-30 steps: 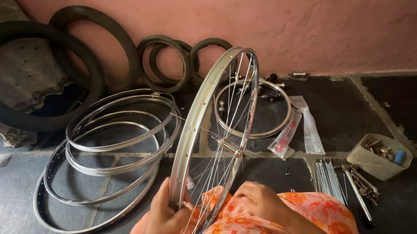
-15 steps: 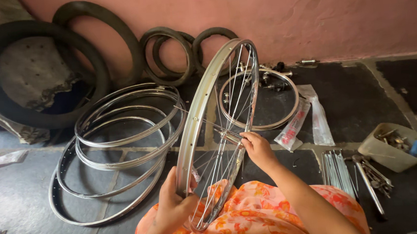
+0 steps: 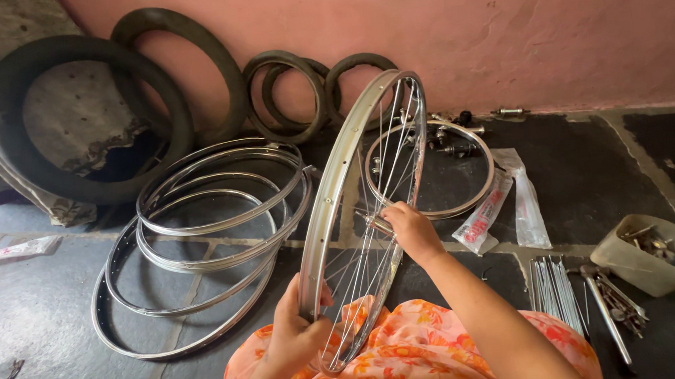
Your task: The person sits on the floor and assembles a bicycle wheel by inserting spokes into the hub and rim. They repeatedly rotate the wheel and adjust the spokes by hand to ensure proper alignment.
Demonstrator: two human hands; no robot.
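A spoked bicycle wheel [image 3: 363,211] stands upright over the person's lap. The left hand [image 3: 296,335] grips its rim; the right hand [image 3: 410,230] pinches spokes near the hub. Bare rims [image 3: 199,247] lie on the floor.

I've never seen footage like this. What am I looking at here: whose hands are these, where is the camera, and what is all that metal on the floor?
There is no machine here. The one picture comes from a camera worn on a person's head, looking down at their own two bare hands and their orange flowered clothing.

The left hand grips the rim of a spoked bicycle wheel that stands upright on edge. The right hand reaches in among the spokes, near the wheel's centre.

On the dark stone floor to the left lies a stack of bare metal rims. Rubber tyres lean against the pink wall. To the right are a bundle of loose spokes, a small tub of little parts and clear plastic packets.
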